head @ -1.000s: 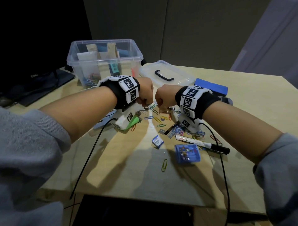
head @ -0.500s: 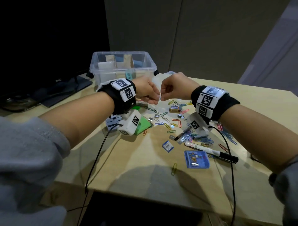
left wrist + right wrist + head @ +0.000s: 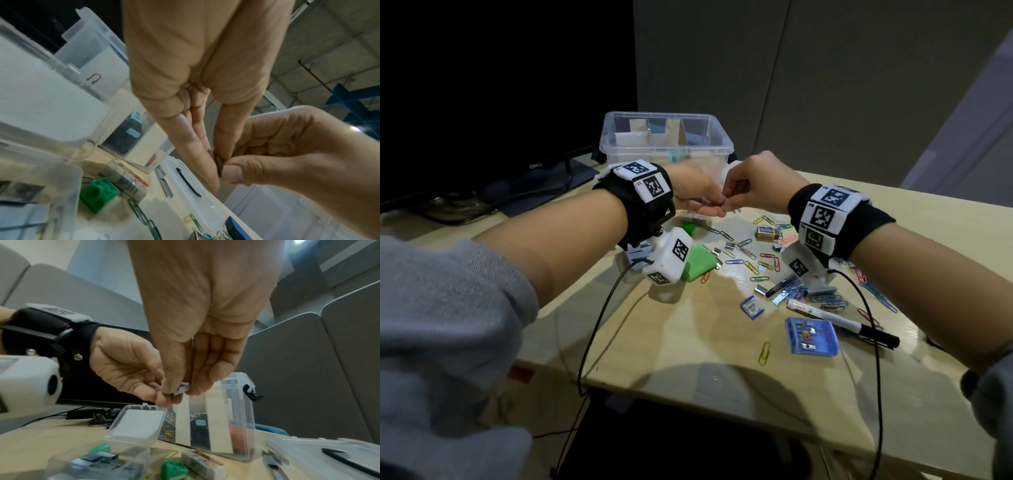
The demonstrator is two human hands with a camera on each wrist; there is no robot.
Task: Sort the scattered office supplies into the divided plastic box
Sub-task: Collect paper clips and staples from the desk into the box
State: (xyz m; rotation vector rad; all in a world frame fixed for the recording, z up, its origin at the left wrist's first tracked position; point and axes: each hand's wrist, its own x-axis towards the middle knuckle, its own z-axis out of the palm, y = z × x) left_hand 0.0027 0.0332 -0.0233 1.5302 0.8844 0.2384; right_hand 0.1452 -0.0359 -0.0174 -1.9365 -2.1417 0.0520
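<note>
Both hands are raised above the table and meet at their fingertips in front of the divided clear plastic box (image 3: pixel 619 150). Between them is a small grey staple strip (image 3: pixel 182 389), seen edge-on as a dark sliver (image 3: pixel 218 162) in the left wrist view. My left hand (image 3: pixel 709 205) pinches one end with thumb and forefinger. My right hand (image 3: pixel 743 195) pinches the other end with curled fingers. Coloured paper clips (image 3: pixel 750 255) lie scattered on the table below. The box has card dividers and holds several items.
On the table lie a green sharpener (image 3: pixel 698 262), an eraser (image 3: pixel 202 462), a small open clear case (image 3: pixel 131 431), a yellow box (image 3: pixel 768 233), a blue staple box (image 3: pixel 751 308), a blue case (image 3: pixel 811 337) and a marker (image 3: pixel 842 322). The box lid (image 3: pixel 189 181) lies beside the box. Wrist cables hang down.
Both hands have risen from just above the paper clips and now meet higher, closer to the box, fingertips together on the small strip.
</note>
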